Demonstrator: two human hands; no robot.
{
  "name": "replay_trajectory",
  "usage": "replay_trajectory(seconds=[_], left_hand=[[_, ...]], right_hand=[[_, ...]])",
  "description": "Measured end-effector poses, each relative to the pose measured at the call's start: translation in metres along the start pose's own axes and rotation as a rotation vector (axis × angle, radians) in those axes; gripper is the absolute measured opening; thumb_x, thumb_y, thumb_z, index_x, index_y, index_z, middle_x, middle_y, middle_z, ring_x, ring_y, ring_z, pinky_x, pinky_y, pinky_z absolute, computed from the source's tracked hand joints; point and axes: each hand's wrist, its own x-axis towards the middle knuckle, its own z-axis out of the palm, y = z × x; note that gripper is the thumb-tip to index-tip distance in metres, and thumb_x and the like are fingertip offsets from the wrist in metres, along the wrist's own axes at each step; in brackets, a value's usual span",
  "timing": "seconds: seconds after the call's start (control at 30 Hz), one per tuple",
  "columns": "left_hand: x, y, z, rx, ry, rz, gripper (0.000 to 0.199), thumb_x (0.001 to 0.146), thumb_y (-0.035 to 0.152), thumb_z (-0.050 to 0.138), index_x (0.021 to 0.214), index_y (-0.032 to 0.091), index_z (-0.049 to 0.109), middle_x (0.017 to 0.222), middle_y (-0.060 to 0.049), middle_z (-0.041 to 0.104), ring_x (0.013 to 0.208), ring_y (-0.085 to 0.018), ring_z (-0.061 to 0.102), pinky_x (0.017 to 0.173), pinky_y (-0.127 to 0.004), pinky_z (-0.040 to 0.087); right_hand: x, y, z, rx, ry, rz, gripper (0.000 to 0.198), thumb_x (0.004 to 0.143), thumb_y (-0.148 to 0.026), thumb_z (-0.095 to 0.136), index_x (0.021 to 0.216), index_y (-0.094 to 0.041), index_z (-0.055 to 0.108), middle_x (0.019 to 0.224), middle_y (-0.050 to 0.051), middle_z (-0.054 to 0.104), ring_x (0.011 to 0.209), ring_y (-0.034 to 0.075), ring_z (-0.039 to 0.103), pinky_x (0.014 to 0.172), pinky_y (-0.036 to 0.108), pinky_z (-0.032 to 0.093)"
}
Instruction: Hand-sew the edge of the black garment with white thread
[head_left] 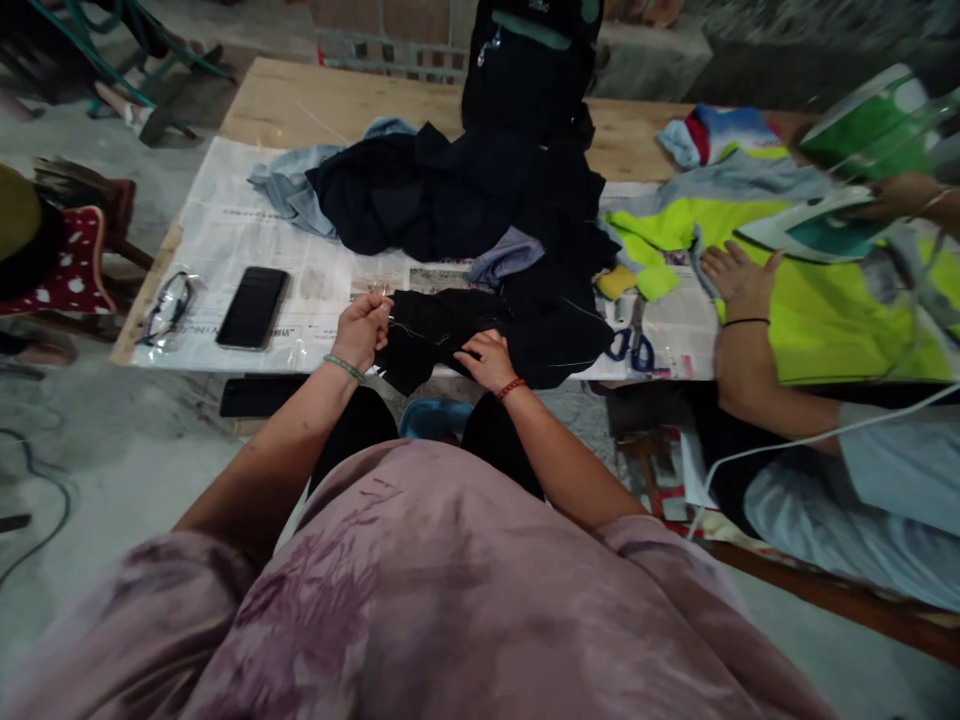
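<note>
Black cloth (431, 325) lies along the near table edge, with loose pale threads on its surface. At its left end my left hand (361, 332) is closed in a pinch at the cloth's edge; a tiny pale bit shows by the fingertips, too small to name. My right hand (489, 360) lies on the cloth's front edge, fingers stretched to the left and a little apart. Dark blue-handled scissors (641, 350) rest right of the cloth. Behind it sits a heap of dark navy clothing (427, 195).
A phone (253, 307) and glasses (171, 305) lie on the newspaper-covered table (217, 240) at left. A black backpack (531, 75) stands behind. At right a co-worker's hand (742, 280) presses a yellow-green garment (817, 315) beside an iron (814, 225) in their other hand.
</note>
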Motion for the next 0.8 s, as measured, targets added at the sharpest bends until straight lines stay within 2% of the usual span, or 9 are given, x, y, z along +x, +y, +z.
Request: replay_trajectory(seconds=[0.23,0.37,0.5,0.6,0.7,0.8], left_hand=[[0.001,0.000,-0.005,-0.121,0.033,-0.062,0.010,0.070,0.019,0.055,0.077,0.018,0.049,0.045,0.009,0.034,0.034,-0.004,0.031,0.031,-0.014,0.021],[-0.003,0.000,-0.005,-0.054,0.021,-0.023,0.009,0.071,0.022,0.053,0.077,0.018,0.048,0.046,0.009,0.033,0.035,-0.004,0.031,0.032,-0.014,0.022],[-0.012,0.005,-0.012,0.115,-0.091,0.046,0.014,0.070,0.027,0.056,0.079,0.017,0.053,0.047,0.007,0.038,0.035,-0.004,0.033,0.033,-0.016,0.023],[-0.023,0.005,-0.026,0.347,-0.190,0.064,0.018,0.069,0.029,0.057,0.080,0.015,0.058,0.049,0.006,0.043,0.038,-0.005,0.036,0.036,-0.017,0.025],[-0.032,-0.003,-0.040,0.599,-0.231,0.111,0.020,0.070,0.031,0.057,0.080,0.015,0.061,0.051,0.005,0.045,0.044,-0.006,0.039,0.042,-0.017,0.030],[-0.041,-0.015,-0.049,0.747,-0.242,0.154,0.024,0.072,0.034,0.055,0.085,0.016,0.062,0.058,0.003,0.051,0.049,-0.007,0.043,0.047,-0.018,0.035]], right_hand=[[0.001,0.001,0.000,0.007,-0.010,0.012,0.019,0.078,-0.038,0.057,0.071,-0.022,0.065,0.079,0.002,0.062,0.088,0.018,0.046,0.079,0.034,0.029],[0.001,0.000,-0.001,0.023,-0.001,0.016,0.016,0.077,-0.036,0.057,0.072,-0.023,0.065,0.080,0.001,0.063,0.089,0.019,0.047,0.080,0.035,0.030],[-0.007,-0.007,-0.008,0.052,0.042,-0.016,0.011,0.078,-0.028,0.056,0.082,-0.024,0.065,0.084,0.003,0.062,0.091,0.019,0.047,0.081,0.035,0.032],[-0.021,-0.014,-0.012,0.045,0.098,-0.076,0.014,0.079,-0.022,0.052,0.084,-0.024,0.065,0.084,0.003,0.061,0.092,0.019,0.046,0.082,0.034,0.032],[-0.035,-0.020,-0.011,0.025,0.126,-0.129,0.018,0.075,-0.014,0.050,0.082,-0.023,0.064,0.084,0.003,0.060,0.091,0.019,0.046,0.082,0.034,0.032],[-0.045,-0.021,-0.008,-0.003,0.114,-0.136,0.022,0.072,-0.010,0.049,0.082,-0.023,0.063,0.087,0.003,0.060,0.094,0.019,0.046,0.084,0.034,0.031]])
